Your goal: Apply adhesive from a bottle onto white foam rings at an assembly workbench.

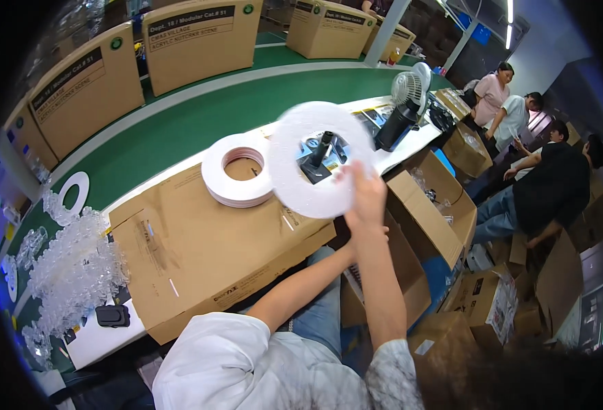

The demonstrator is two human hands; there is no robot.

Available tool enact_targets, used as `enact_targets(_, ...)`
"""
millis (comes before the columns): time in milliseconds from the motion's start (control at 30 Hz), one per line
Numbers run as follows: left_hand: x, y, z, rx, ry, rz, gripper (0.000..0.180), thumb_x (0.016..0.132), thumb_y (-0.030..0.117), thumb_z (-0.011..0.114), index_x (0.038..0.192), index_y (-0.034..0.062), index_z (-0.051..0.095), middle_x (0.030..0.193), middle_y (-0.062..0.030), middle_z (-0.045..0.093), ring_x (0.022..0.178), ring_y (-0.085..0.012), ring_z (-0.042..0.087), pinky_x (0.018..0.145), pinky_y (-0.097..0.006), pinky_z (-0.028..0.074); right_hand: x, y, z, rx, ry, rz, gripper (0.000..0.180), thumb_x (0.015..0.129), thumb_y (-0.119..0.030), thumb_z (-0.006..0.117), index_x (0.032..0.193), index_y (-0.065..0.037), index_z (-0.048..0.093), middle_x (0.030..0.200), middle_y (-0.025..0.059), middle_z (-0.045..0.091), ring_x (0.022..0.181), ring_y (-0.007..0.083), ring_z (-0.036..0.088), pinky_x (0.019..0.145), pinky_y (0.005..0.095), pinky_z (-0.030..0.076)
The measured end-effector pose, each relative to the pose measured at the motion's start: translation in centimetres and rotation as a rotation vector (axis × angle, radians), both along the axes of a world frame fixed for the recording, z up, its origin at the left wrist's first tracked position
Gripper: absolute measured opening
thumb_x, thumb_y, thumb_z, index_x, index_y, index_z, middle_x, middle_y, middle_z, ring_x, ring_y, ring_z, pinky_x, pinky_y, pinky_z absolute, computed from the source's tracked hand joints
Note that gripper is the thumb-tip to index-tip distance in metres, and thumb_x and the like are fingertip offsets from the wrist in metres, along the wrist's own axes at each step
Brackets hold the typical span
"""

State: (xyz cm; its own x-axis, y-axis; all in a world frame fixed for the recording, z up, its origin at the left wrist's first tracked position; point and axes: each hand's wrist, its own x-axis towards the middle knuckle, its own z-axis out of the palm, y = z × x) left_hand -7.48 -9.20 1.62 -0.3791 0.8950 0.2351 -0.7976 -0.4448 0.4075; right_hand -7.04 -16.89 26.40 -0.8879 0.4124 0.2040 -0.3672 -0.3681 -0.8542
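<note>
My right hand point(367, 195) is raised over the table edge and grips the lower right rim of a large white foam ring point(294, 184), which is blurred by motion. Just left of it, a stack of similar white rings point(216, 183) lies on a flat brown cardboard sheet point(178, 246). My left forearm point(311, 280) reaches across to my right forearm, and its hand is mostly hidden behind that arm. Through the held ring's hole I see a small black stand point(318, 160) on the white table.
A desk fan point(404, 102) stands behind the ring. A pile of clear plastic pieces point(76, 263), a single white ring point(76, 191) and a small black device point(113, 316) lie at left. Open cardboard boxes point(428, 222) sit at right, where several people point(554, 181) are gathered.
</note>
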Motion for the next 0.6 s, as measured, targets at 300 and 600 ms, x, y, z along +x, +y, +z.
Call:
enact_targets(300, 2.0, -1.3, 7.5, -0.603, 0.016, 0.086, 0.03, 0.093, 0.031, 0.063, 0.074, 0.0103, 0.052, 0.062, 0.0029, 0.052, 0.054, -0.0096, 0.053, 0.049, -0.024, 0.046, -12.1, -3.2, -4.0, 0.609, -0.282, -0.077, 0.026, 0.088, -0.013, 0.064, 0.104, 0.008, 0.061, 0.089, 0.0162, 0.067, 0.078, 0.0235, 0.066, 0.069, 0.035, 0.053)
enact_targets(600, 1.3, 1.2, 4.2, -0.654, -0.15, 0.264, 0.024, 0.095, 0.033, 0.06, 0.081, 0.014, 0.056, 0.068, 0.0034, 0.056, 0.066, -0.0109, 0.058, 0.067, -0.027, 0.05, -8.7, -2.1, -1.6, 1.106, -0.349, -0.183, 0.056, 0.083, -0.024, 0.066, 0.128, 0.006, 0.05, 0.138, 0.0306, 0.041, 0.135, 0.0404, 0.035, 0.11, 0.0413, 0.031)
